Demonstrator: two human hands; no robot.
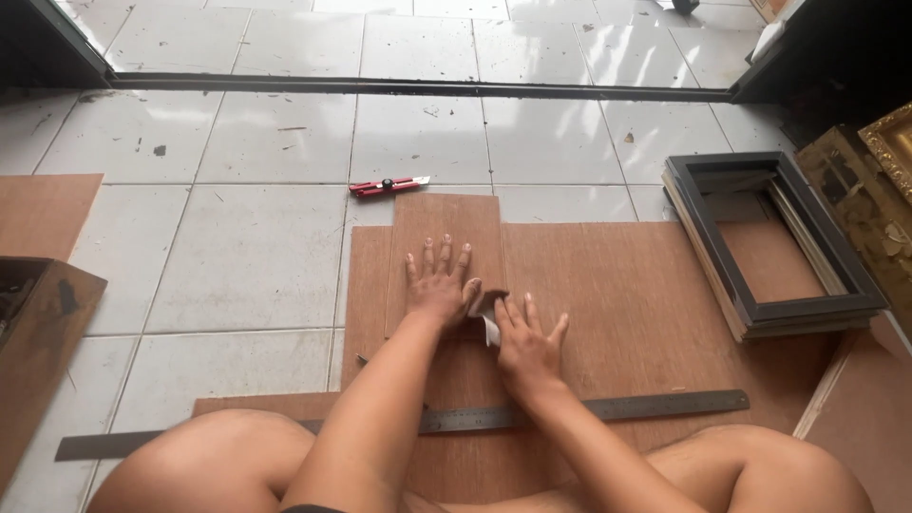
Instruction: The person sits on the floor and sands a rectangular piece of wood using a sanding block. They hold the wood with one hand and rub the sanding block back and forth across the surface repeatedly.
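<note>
I sit on a tiled floor with a large brown board (627, 294) in front of me. A smaller brown board piece (446, 223) lies on top of it. My left hand (439, 285) presses flat on that smaller piece, fingers spread. My right hand (527, 337) rests flat just to its right on the boards, fingers apart, beside a small white scrap (491, 329) between the two hands. A long metal ruler (646, 406) lies across the board near my knees, under my forearms.
A red utility knife (388, 185) lies on the tiles beyond the boards. A stack of dark picture frames (774, 242) sits at the right, with a gilded frame (893, 142) behind. A brown box (38, 332) stands at the left edge.
</note>
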